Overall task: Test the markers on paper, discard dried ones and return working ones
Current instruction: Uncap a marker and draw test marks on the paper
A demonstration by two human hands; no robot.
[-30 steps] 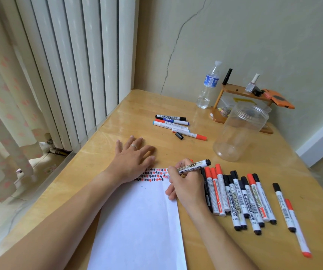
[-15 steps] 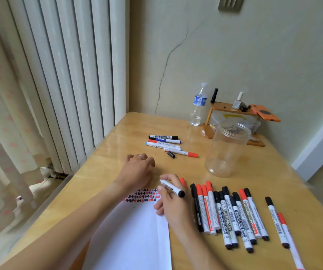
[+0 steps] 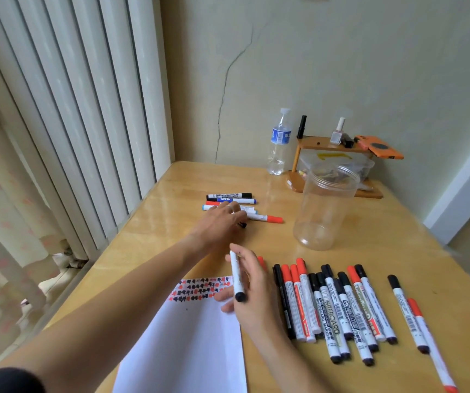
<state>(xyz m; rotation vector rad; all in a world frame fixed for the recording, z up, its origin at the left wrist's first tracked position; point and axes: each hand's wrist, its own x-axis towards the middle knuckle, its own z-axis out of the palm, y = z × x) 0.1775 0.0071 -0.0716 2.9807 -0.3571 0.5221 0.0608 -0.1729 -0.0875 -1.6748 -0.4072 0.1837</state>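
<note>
Right hand (image 3: 252, 290) pinched light, rigid, uncapped marker (image 3: 236, 276) mid-barrel; left hand (image 3: 222, 219), fingers extended, reached toward loose cap (image 3: 243, 224) at 12 o'clock.

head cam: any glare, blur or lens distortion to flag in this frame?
Head view: window glare streaks the table near the far markers; the left hand is slightly motion-blurred; wide-angle bend slants the blinds; marker in the right hand is sharp.

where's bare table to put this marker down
Bare wood lies between the far marker group and the jar, and right of the jar toward the table edge. The marker row right of the paper is crowded.
</note>
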